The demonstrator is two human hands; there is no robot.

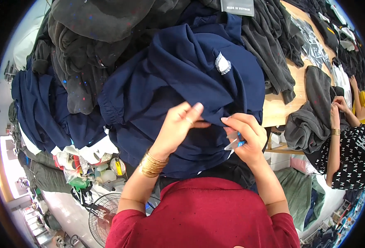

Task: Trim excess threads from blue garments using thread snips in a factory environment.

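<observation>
A navy blue garment of soft cloth lies spread and folded in front of me, with a gathered cuff at its left. A white patch with an overlocked edge shows on it. My right hand pinches a fold of the garment between thumb and finger. Tucked in the same palm is a pair of small thread snips, with metal blades and a blue part. My left hand, slightly blurred, hovers over or touches the cloth beside that fold, its thumb apart from the fingers.
Dark grey garments heap up at the far left, with more grey ones at the far right on a wooden table. Another person's hands work on a grey garment at right. A fan stands low at left.
</observation>
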